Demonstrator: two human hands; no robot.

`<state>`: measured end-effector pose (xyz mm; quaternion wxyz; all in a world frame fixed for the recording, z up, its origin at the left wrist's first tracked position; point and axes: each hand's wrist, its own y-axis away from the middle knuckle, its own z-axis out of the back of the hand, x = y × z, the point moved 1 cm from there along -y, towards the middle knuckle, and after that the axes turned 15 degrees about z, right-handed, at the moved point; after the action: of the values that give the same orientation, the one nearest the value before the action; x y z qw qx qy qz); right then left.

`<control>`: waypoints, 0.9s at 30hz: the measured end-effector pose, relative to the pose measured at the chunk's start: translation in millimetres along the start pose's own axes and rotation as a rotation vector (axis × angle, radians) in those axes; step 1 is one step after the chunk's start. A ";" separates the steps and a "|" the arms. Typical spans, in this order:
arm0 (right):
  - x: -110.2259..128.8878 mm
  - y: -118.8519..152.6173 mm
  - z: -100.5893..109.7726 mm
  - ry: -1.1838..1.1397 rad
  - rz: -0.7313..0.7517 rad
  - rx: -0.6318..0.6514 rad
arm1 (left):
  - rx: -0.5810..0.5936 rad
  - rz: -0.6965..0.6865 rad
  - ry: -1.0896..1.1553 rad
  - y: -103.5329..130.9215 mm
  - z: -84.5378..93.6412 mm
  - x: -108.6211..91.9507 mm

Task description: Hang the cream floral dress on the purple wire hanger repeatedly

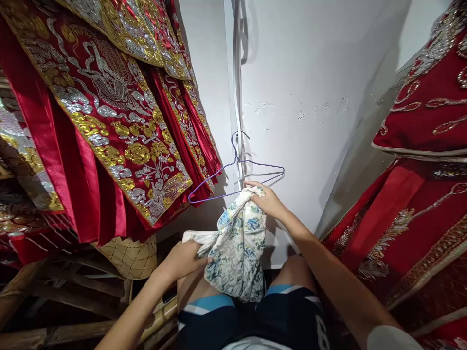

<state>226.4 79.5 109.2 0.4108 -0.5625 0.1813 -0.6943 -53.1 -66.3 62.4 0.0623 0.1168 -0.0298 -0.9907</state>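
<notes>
A white floral garment point(239, 253) with blue and green print hangs bunched up over my lap; its exact kind is hard to make out. My left hand point(188, 260) is closed on its left edge, thumb on top. The upper corner of the cloth is gripped by my right hand point(266, 199), just under a purple wire hanger point(215, 198). Nothing hangs on the hanger, which sits with its hook by a narrow white upright strip point(239, 112) against the wall.
Red costumes with gold and silver embroidery point(138, 153) hang at the left, and more beaded red garments point(401, 204) at the right. A white wall point(299, 73) with peeling marks stands ahead. A bamboo frame point(73, 335) and a woven yellowish item point(131, 255) lie at lower left.
</notes>
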 end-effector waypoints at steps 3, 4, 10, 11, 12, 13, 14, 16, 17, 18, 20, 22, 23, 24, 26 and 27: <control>-25.7 -2.2 -3.2 0.001 -0.072 0.045 | -0.093 -0.031 0.135 -4.4 25.5 9.0; -29.2 -1.1 -0.8 0.030 -0.087 0.057 | -0.119 -0.050 0.197 -6.2 32.9 10.5; -4.0 14.7 32.5 0.226 -0.130 -0.013 | -0.154 -0.108 0.402 -23.5 59.9 8.5; 1.9 17.0 36.8 0.206 -0.143 -0.015 | -0.131 -0.117 0.403 -27.1 63.3 5.6; 6.5 18.9 40.2 0.178 -0.156 -0.015 | -0.099 -0.133 0.396 -30.9 66.5 1.9; 9.7 20.6 42.6 0.150 -0.168 -0.018 | -0.062 -0.152 0.385 -34.7 69.6 -2.2; 11.6 21.9 44.1 0.130 -0.176 -0.023 | -0.021 -0.171 0.372 -38.5 72.4 -6.4; 12.4 24.5 44.6 0.124 -0.182 -0.033 | 0.047 -0.207 0.361 -45.7 76.8 -14.1; 12.3 25.8 43.6 0.129 -0.186 -0.037 | 0.054 -0.230 0.368 -49.1 78.4 -17.2; 12.3 27.1 41.6 0.131 -0.192 -0.041 | 0.027 -0.256 0.388 -52.1 79.9 -19.8; 13.8 29.9 34.9 0.119 -0.205 -0.050 | -0.129 -0.303 0.480 -57.2 82.9 -24.2; 17.0 31.9 25.2 0.090 -0.217 -0.071 | -0.348 -0.337 0.602 -61.1 86.5 -29.3; 18.6 32.5 19.6 0.072 -0.222 -0.083 | -0.438 -0.343 0.654 -63.0 88.6 -32.9; 19.8 32.9 14.0 0.055 -0.230 -0.094 | -0.489 -0.338 0.694 -65.0 90.7 -37.4; 20.6 33.2 4.1 0.028 -0.255 -0.112 | -0.488 -0.320 0.722 -69.4 94.9 -49.3; 20.1 33.4 0.5 0.022 -0.268 -0.121 | -0.459 -0.318 0.707 -71.2 96.8 -56.3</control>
<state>238.5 44.1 98.3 0.2777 -0.5979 0.1506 -0.7367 -29.9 15.9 163.9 -0.0600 0.4345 0.2320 -0.8682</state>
